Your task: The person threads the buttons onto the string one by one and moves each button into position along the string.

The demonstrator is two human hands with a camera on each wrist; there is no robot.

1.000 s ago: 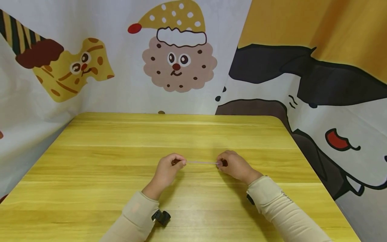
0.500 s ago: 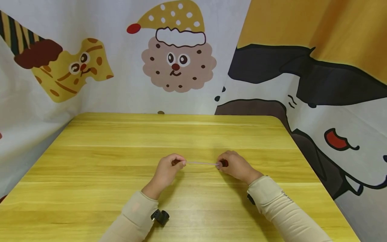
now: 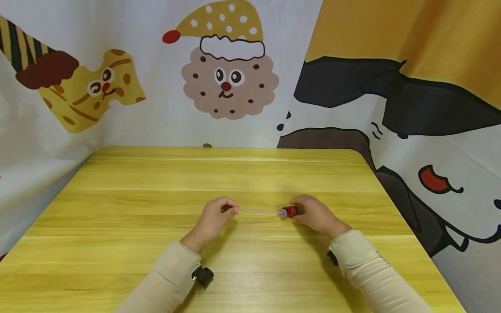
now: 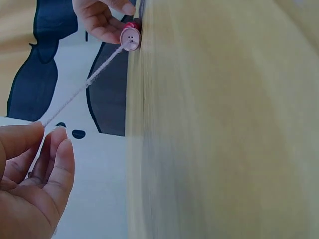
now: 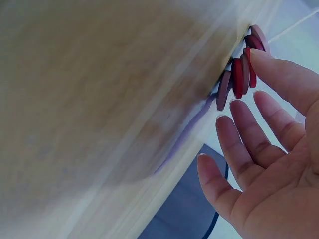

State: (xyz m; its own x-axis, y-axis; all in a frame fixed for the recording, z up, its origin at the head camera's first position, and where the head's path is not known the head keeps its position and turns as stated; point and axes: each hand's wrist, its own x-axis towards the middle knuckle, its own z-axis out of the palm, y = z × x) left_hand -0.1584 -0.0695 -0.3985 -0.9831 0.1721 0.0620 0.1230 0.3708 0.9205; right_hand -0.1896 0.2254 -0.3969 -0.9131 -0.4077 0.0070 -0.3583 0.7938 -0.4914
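My left hand (image 3: 214, 217) pinches the end of a pale lilac string (image 3: 258, 211) between thumb and fingertips. The string runs fairly straight to a short stack of pink and red buttons (image 3: 287, 212), threaded on it and standing on edge at the table surface. At the right end of the stack is my right hand (image 3: 315, 213). In the right wrist view its thumb (image 5: 279, 69) overlaps a red button, while the other fingers are spread and loosely bent below. A purple tail of the string (image 5: 184, 134) trails from the stack's other side. One pink button's four holes face the left wrist view.
The wooden table (image 3: 235, 174) lies under both hands. Behind and beside it hangs a white curtain (image 3: 156, 121) printed with cartoon figures. A black device (image 3: 202, 276) is strapped at the left sleeve, another (image 3: 332, 258) at the right.
My right hand has shifted to the right along the buttons, leaving more of the stack in sight. My left hand has drifted slightly left, with the string still pinched.
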